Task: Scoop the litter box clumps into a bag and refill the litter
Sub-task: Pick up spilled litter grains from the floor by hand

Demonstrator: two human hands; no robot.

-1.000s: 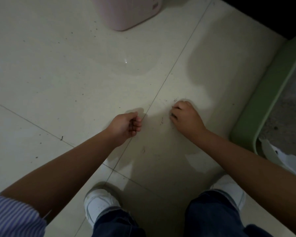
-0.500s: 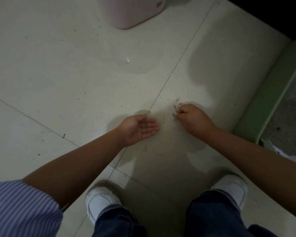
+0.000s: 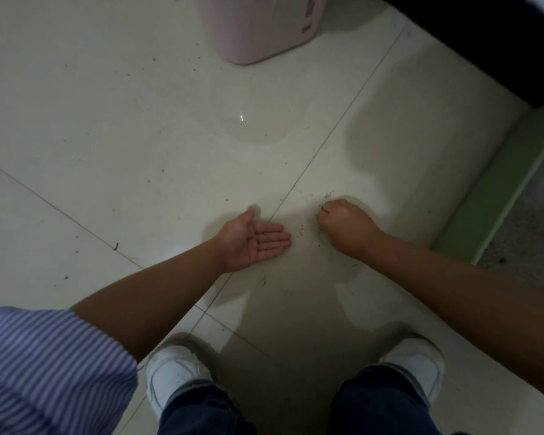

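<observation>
Scattered litter grains (image 3: pixel 327 195) lie on the pale tile floor (image 3: pixel 107 120) between my hands. My left hand (image 3: pixel 255 240) is held flat, palm up, just above the floor, with a few dark grains on its fingers. My right hand (image 3: pixel 346 227) is curled, knuckles up, its fingertips pinched together on grains at the floor. The green litter box (image 3: pixel 496 189) runs along the right edge, and grey litter (image 3: pixel 531 221) shows inside it. No scoop or bag is in view.
A pink bin (image 3: pixel 264 26) stands at the top centre. Dark furniture (image 3: pixel 484 32) fills the top right corner. My white shoes (image 3: pixel 173 375) (image 3: pixel 418 362) are planted below my hands. Loose specks dot the tiles.
My left hand has opened from a fist into a flat upturned palm and moved right toward the grains. My right hand stayed curled at the grain patch.
</observation>
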